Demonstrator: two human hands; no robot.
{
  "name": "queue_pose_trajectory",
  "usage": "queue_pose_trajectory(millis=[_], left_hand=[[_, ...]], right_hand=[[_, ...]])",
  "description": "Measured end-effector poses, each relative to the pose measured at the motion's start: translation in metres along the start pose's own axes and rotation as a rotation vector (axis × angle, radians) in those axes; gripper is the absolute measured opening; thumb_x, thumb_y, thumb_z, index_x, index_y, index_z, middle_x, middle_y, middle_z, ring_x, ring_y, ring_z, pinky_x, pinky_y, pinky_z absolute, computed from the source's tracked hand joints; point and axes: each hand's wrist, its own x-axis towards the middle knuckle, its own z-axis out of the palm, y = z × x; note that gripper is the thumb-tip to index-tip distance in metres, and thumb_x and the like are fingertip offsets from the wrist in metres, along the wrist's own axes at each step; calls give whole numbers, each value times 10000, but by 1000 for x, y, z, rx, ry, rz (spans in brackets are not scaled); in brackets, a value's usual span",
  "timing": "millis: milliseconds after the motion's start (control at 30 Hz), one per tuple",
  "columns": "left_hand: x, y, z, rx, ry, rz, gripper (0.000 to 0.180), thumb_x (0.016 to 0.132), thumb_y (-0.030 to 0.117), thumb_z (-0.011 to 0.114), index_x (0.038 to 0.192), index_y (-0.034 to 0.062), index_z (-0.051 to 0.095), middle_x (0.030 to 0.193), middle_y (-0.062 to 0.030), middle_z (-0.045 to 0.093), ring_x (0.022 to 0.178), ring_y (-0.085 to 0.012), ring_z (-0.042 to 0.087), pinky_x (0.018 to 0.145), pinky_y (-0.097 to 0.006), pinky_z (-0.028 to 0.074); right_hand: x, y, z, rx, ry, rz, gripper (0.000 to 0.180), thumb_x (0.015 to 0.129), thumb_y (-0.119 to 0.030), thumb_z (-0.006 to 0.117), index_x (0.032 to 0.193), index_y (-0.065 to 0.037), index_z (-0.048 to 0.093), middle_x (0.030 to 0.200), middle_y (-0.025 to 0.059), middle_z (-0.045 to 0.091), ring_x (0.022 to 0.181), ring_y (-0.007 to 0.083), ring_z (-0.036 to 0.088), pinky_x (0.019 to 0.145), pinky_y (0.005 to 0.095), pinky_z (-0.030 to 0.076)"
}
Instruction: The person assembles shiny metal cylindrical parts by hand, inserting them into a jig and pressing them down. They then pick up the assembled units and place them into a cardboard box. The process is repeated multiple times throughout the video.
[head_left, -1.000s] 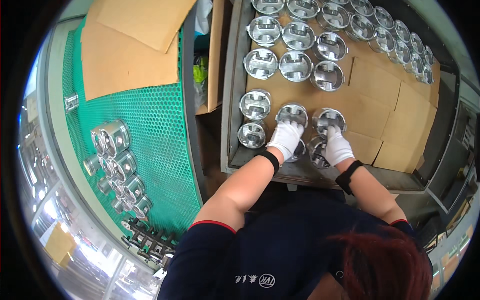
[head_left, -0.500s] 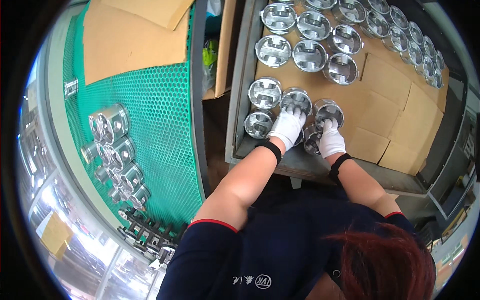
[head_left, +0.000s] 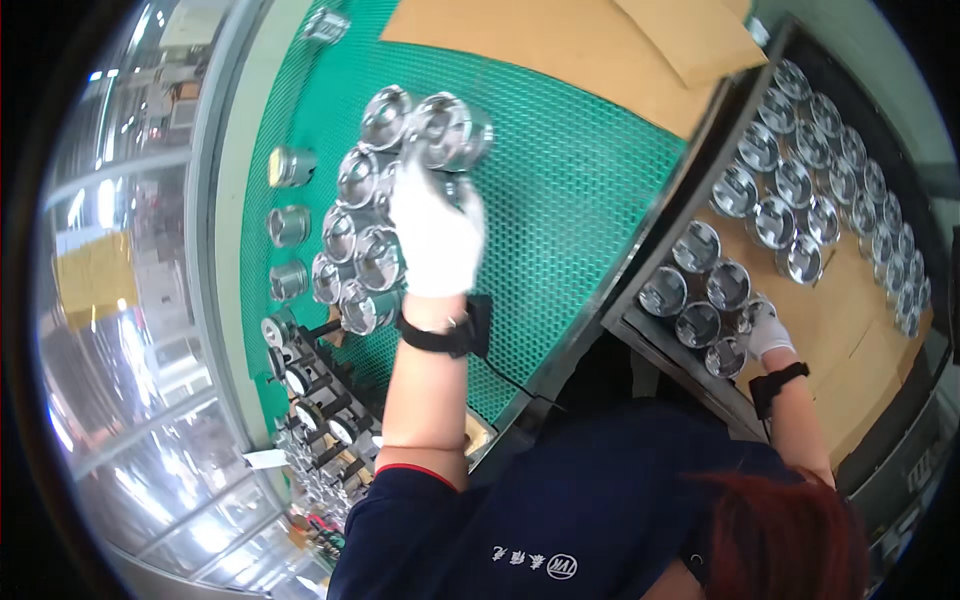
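My left hand (head_left: 437,240), in a white glove, is stretched out over the green perforated mat (head_left: 580,200). Its fingers are closed around a shiny metal piston (head_left: 448,130), which I hold at the far end of a cluster of pistons (head_left: 362,240) that stand close together on the mat. The held piston is tilted, and I cannot tell if it touches the mat or the neighbours. On my left wrist there is a black wrist strap (head_left: 445,330) with a thin cable going down from it.

My right hand (head_left: 768,330), also in a white glove, is at the near edge of the cardboard-lined tray (head_left: 850,330) on my right side. It rests against the pistons in the near group (head_left: 700,290), and its fingers seem to curl on one piston there (head_left: 735,352), but the view is too small to tell if it really grips it. More pistons stand in rows (head_left: 810,190) farther along the tray.

On the mat, left of the cluster, three single pistons (head_left: 288,225) stand apart in a line. Near my left elbow, a row of pistons with connecting rods (head_left: 315,400) lies at the edge of the mat. Brown cardboard sheets (head_left: 600,40) lie at the far end of the mat.
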Motion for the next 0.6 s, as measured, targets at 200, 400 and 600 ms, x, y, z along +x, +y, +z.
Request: queue_pose_trajectory(millis=[200, 400, 600], left_hand=[[-18, -114, 8, 315, -163, -430, 873, 807, 514, 743, 1355, -124, 512, 1313, -358, 576, 1242, -492, 553, 1090, -512, 443], [-23, -144, 21, 318, -95, -425, 610, 813, 252, 661, 1297, -105, 556, 1374, -300, 572, 1283, -463, 531, 1122, -525, 394], [-14, -143, 15, 330, -151, -484, 443, 856, 326, 685, 1157, 2, 661, 1136, -205, 691, 1061, -360, 666, 1010, -478, 450]], right_hand=[[-20, -219, -225, 240, 214, -591, 343, 870, -195, 748, 1132, -2, 643, 1051, 218, 696, 960, 393, 679, 820, 431, 546], [24, -458, -264, -173, 474, -1299, 342, 922, -166, 664, 1239, -48, 617, 1172, 188, 666, 1047, 384, 659, 897, 453, 542], [61, -605, -217, -687, 273, -1085, 579, 972, -98, 553, 1532, -179, 433, 1525, 139, 497, 1316, 366, 562, 1070, 454, 483]])
